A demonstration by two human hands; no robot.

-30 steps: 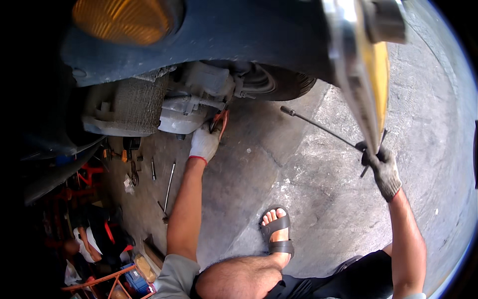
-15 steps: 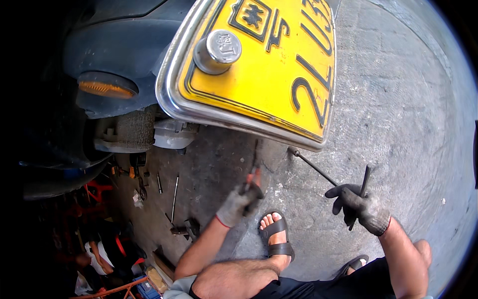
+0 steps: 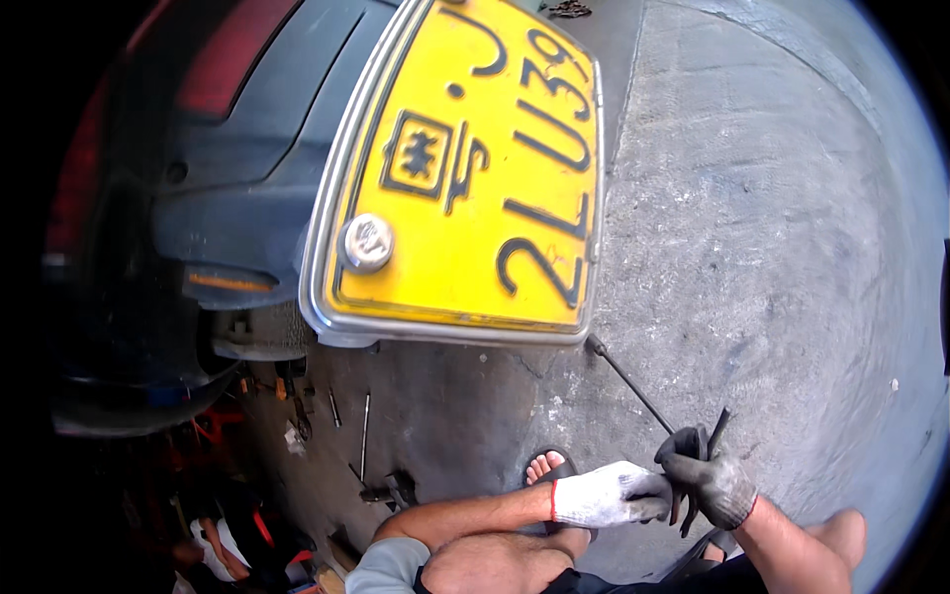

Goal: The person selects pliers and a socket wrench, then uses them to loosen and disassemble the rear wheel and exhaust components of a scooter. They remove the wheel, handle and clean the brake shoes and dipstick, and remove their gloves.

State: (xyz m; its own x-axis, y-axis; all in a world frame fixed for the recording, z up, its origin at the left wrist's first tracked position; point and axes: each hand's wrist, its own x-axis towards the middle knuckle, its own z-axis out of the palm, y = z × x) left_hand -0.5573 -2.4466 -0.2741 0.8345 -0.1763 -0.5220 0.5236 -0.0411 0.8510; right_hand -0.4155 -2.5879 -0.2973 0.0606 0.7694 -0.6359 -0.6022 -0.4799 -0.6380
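My right hand, in a grey glove with dark fingers, is closed around the crossbar of a T-handle socket wrench. The wrench's long shaft slants away to the upper left, its far end by the lower right corner of a yellow number plate in a chrome frame. My left hand, in a white glove with grey fingertips, meets the right hand with curled fingers. A sliver of something reddish shows between the two hands; what the left fingers hold is mostly hidden. A round metal cap sits on the plate.
The dark rear of a vehicle with an orange reflector fills the left. Hand tools, among them a long metal bar, lie on the grey floor. My sandalled foot is below the plate. Another person's arm shows at lower left.
My left hand has moved right from under the plate, with a red-handled tool, to meet my right hand. The right hand has lowered slightly with the wrench. The view has shifted, showing more plate.
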